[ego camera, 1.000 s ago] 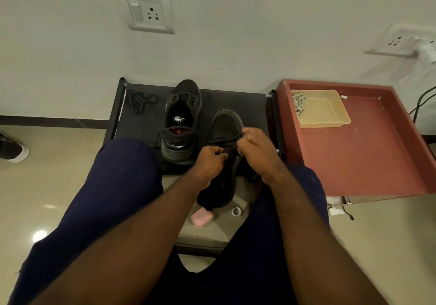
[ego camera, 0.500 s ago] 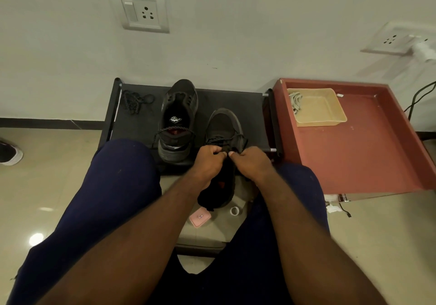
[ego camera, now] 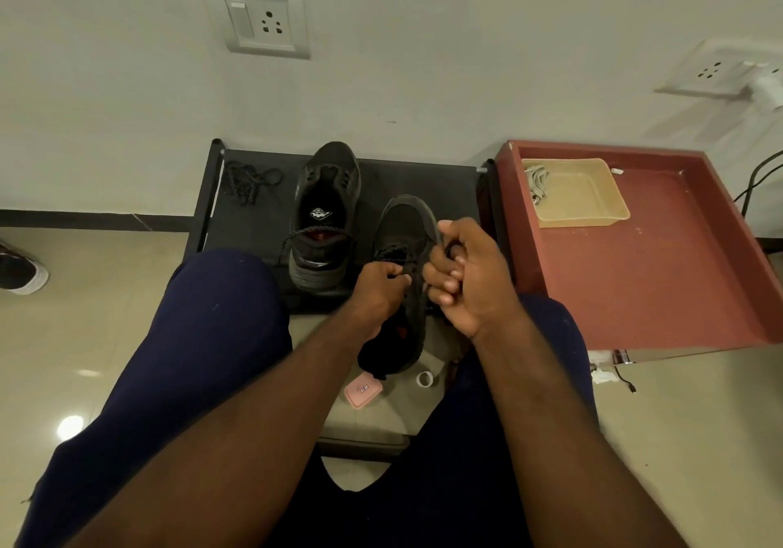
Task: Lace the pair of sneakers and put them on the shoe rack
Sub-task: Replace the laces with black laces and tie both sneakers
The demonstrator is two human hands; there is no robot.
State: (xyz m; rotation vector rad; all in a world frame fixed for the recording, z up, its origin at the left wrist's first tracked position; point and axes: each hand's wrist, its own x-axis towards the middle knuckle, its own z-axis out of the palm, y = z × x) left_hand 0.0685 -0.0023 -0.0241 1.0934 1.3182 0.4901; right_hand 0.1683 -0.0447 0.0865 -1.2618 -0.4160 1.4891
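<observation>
**Item:** black sneaker [ego camera: 404,229], held toe-away between the knees, toe over the front of the shoe rack [ego camera: 423,179].

**Hands:** left hand [ego camera: 377,289] pinched the lace [ego camera: 392,253] at the eyelets. Right hand [ego camera: 470,280] was curled, apparently round the other end.

**Handling, as judged:** light, with a soft upper and stiff sole — steady it by the heel. The lace was thin and limp — pinch near its tip.

**Also:** second sneaker [ego camera: 326,191] on the rack, spare lace [ego camera: 245,183] to its left.
</observation>
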